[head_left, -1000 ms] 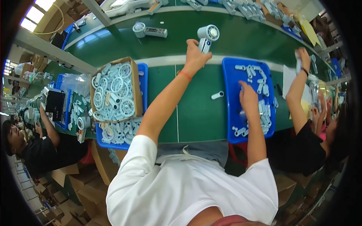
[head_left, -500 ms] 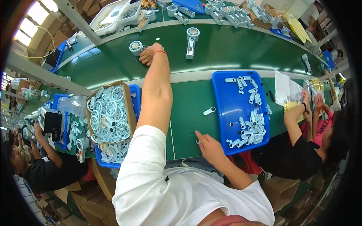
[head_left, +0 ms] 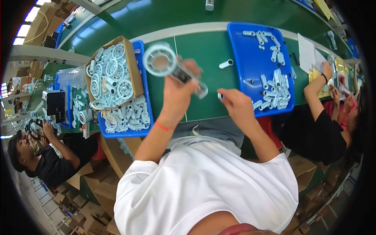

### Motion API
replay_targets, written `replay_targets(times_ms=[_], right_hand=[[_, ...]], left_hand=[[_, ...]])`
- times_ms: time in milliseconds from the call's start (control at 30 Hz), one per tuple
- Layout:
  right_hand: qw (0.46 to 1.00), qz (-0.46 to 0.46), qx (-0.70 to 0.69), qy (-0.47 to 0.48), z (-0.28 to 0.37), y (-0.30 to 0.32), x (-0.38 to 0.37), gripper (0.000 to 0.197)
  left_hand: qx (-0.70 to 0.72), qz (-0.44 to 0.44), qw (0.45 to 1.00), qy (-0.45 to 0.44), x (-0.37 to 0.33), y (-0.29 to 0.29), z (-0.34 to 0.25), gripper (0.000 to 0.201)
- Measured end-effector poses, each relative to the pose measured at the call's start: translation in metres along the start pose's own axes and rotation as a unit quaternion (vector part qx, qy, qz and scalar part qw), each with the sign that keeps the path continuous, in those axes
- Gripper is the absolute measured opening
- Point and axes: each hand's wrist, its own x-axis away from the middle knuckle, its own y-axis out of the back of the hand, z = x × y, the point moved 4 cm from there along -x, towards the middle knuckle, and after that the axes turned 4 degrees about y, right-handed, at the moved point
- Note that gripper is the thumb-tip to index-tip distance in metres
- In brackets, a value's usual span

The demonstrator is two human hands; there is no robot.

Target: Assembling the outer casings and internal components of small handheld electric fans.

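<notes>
My left hand [head_left: 178, 92] is wrapped round the handle of a pale blue handheld fan [head_left: 171, 64]. The fan is raised above the table and slightly blurred, its round head toward the upper left and its handle slanting down to the right. To its right, my right hand [head_left: 241, 107] pinches a small pale piece with a dark end [head_left: 220, 95] between thumb and fingertips. Most of that piece is hidden. A pale blue elongated cover [head_left: 226, 64] with a dark round end lies on the green table [head_left: 203, 45] beyond my right hand.
On the right, a blue tray [head_left: 235, 58] holds many pale blue handle pieces. A cardboard box [head_left: 137, 74] of round grilles rests on another blue tray [head_left: 148, 105] at left. Co-workers [head_left: 62, 156] [head_left: 309, 133] sit on both sides. Another fan handle [head_left: 209, 4] lies at the far edge.
My left hand has come back from the far green surface, bringing the fan close to me. My right hand has lifted the small piece a little. The view has tilted down.
</notes>
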Motion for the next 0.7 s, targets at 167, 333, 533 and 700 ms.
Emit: replay_targets(times_ms=[167,333,533,700], right_hand=[[0.897,0.004,-0.399,-0.188,0.008,-0.007,0.001,0.026],[0.853,0.023,-0.459,-0.247,0.016,-0.021,0.001,0.024],[0.880,-0.031,-0.411,-0.236,0.013,-0.026,0.008,0.024],[0.886,-0.015,-0.400,-0.233,0.012,-0.021,0.007,0.024]], left_hand=[[-0.140,-0.001,0.987,0.077,0.051,0.032,0.038,0.063],[-0.201,0.081,0.973,0.082,0.051,0.027,0.048,0.073],[-0.422,0.103,0.901,-0.019,0.049,0.017,0.042,0.080],[-0.428,0.099,0.898,-0.008,0.048,0.014,0.043,0.081]])
